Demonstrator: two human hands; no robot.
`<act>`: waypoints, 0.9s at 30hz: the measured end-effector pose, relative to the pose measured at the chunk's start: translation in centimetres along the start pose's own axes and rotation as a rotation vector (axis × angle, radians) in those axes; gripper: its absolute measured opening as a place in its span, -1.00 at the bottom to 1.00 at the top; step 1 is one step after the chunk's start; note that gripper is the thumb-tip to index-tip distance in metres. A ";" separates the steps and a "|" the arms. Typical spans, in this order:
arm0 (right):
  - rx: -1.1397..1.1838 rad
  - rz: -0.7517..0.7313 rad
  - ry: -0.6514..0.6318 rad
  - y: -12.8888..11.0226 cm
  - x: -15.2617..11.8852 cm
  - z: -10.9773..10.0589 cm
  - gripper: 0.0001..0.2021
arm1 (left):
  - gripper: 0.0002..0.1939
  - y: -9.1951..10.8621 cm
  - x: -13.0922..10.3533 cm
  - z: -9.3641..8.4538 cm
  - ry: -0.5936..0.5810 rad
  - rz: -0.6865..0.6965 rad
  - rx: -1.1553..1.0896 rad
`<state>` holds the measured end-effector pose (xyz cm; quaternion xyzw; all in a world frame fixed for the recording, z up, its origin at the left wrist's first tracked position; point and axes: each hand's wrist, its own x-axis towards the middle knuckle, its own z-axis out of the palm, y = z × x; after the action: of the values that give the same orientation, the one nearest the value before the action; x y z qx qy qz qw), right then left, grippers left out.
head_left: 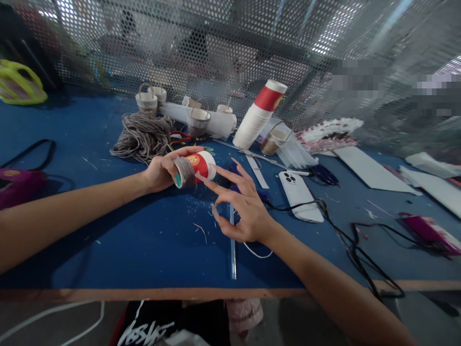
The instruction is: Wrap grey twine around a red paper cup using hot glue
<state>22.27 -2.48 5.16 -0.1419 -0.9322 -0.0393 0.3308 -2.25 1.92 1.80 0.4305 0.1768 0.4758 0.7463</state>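
Observation:
A red and white paper cup (203,165) lies tilted in my left hand (162,171), whose fingers wrap round it from behind. Grey cord (186,171) is wound in rows about one end of the cup, and something green shows inside that end. My right hand (240,202) is spread just right of the cup, with two fingertips at or close to its side; contact is hard to tell. Behind my left hand is a loose heap of grey cord (144,136).
Small cord-handled cups (198,122) and a leaning stack of paper cups (252,122) stand at the back. A glue stick (233,254), a white phone (300,196) and black cables (355,252) lie near my right arm. A perforated metal screen (216,53) rises behind.

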 end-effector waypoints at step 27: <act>0.004 0.029 0.023 -0.1 -0.6 0.2 -0.81 | -0.24 -0.3 0.0 -0.2 0.034 0.056 0.025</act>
<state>22.54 -2.73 4.58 -0.1542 -0.9262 -0.0341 0.3424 -2.26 1.93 1.48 0.4364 0.1834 0.5015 0.7242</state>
